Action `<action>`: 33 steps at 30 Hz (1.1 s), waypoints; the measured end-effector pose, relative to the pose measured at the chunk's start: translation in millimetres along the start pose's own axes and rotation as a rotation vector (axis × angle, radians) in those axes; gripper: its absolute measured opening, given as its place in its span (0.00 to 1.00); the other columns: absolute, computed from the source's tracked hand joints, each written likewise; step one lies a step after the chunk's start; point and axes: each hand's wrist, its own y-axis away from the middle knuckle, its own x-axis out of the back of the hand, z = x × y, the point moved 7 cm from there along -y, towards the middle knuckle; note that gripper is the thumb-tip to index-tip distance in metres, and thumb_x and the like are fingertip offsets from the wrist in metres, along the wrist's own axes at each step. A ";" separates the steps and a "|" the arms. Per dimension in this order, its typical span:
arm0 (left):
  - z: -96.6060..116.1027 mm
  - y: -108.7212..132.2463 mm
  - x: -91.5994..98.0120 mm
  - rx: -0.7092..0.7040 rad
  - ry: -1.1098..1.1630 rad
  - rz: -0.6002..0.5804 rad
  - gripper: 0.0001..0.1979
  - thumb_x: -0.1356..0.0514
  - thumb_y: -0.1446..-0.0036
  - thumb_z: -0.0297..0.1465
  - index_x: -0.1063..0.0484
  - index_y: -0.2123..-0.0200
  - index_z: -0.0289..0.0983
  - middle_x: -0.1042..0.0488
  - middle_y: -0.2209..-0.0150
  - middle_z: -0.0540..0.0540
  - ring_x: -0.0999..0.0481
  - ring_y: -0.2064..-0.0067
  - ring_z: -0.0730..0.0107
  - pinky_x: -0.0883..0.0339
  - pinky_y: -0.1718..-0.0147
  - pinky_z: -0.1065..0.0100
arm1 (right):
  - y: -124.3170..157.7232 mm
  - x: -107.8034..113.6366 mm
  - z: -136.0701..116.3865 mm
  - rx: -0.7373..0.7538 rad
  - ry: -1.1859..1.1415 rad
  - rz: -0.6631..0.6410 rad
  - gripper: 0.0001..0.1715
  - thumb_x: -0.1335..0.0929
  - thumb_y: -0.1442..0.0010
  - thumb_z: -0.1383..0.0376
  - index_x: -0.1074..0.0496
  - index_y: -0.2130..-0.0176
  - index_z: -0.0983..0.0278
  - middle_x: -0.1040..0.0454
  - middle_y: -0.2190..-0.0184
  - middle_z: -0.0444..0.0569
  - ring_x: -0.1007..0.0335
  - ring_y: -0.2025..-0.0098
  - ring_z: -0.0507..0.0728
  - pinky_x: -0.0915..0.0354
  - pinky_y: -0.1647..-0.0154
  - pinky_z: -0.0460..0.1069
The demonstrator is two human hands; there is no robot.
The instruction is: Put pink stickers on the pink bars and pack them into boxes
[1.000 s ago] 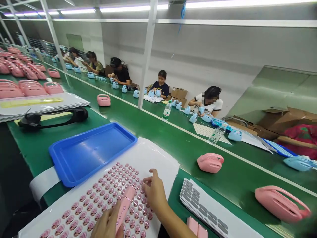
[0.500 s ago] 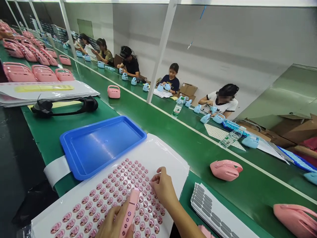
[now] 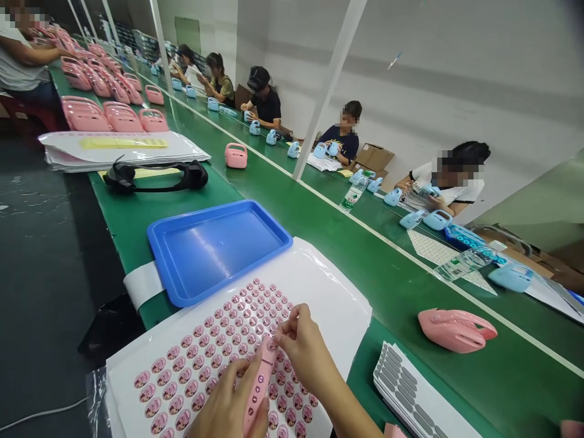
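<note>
Grips a slim pink plastic wand with round buttons (image 3: pixel 258 389) in the left hand (image 3: pixel 228 401), with fingers wrapped closely round the shaft, above the nearer part of a glossy white sheet (image 3: pixel 331 274) covered in round pink picture stickers (image 3: pixel 170 390). Holds thumb and forefinger of the right hand (image 3: pixel 305 347) pinched almost together at the wand's rounded tip; cannot tell whether on a sticker. Could, judging by that tight meeting point, crease or skew anything thin there through a turning wand or slipping pinch. Might also scuff neighbouring stickers by dragging the left knuckles, or shift the sheet across the green tabletop (image 3: pixel 137 225) by leaning. Note, near the tabletop's left edge and against the sheet's far-left edge, a shallow blue plastic tray (image 3: pixel 219 243), showing a glossy floor. Near the tabletop's far edge, see a clear plastic bottle with a green-and-white label (image 3: pixel 354 196); cannot make out any contents.
</note>
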 end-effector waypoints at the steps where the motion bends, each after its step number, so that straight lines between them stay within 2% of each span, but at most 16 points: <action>1: 0.1 0.3 0.7 0.001 -0.015 0.006 0.22 0.53 0.43 0.30 0.36 0.46 0.43 0.31 0.54 0.44 0.25 0.63 0.67 0.30 0.72 0.69 | -0.1 -1.0 -0.5 0.002 0.034 0.000 0.16 0.39 0.49 0.75 0.52 0.70 0.58 0.35 0.76 0.38 0.40 0.72 0.52 0.44 0.71 0.48; 8: 3.7 -0.8 6.4 -0.028 -0.006 0.026 0.21 0.52 0.43 0.31 0.38 0.45 0.44 0.31 0.56 0.45 0.26 0.61 0.66 0.30 0.70 0.69 | -1.5 -4.5 1.8 -0.019 0.073 0.016 0.15 0.40 0.50 0.75 0.52 0.70 0.58 0.35 0.75 0.39 0.39 0.73 0.53 0.44 0.75 0.47; 12: 2.1 -0.7 6.8 0.004 0.008 0.014 0.22 0.51 0.43 0.31 0.38 0.45 0.46 0.32 0.55 0.46 0.26 0.61 0.67 0.31 0.71 0.70 | 0.1 -4.5 3.1 -0.036 0.053 0.018 0.15 0.39 0.50 0.75 0.51 0.70 0.58 0.35 0.76 0.39 0.40 0.74 0.53 0.45 0.78 0.46; 18: 4.1 -0.4 8.2 0.010 -0.012 -0.016 0.21 0.53 0.42 0.32 0.37 0.46 0.44 0.32 0.55 0.45 0.26 0.60 0.66 0.31 0.73 0.68 | 3.0 -4.3 -0.5 -0.039 0.065 0.030 0.16 0.40 0.50 0.75 0.51 0.70 0.58 0.37 0.78 0.38 0.41 0.75 0.52 0.45 0.77 0.46; 28: 4.7 0.4 7.8 0.018 -0.017 -0.034 0.22 0.54 0.41 0.30 0.39 0.43 0.43 0.32 0.53 0.44 0.27 0.56 0.64 0.30 0.69 0.67 | 9.3 -2.5 -2.6 -0.011 0.160 0.101 0.14 0.39 0.49 0.74 0.51 0.70 0.58 0.39 0.77 0.38 0.41 0.75 0.53 0.45 0.77 0.47; 33: 3.9 -0.2 6.7 0.024 -0.036 -0.042 0.22 0.54 0.42 0.30 0.38 0.43 0.43 0.32 0.52 0.43 0.27 0.56 0.63 0.30 0.69 0.66 | 10.1 -7.3 -5.1 0.001 0.226 0.125 0.12 0.39 0.48 0.73 0.49 0.70 0.58 0.37 0.76 0.40 0.38 0.73 0.54 0.44 0.76 0.47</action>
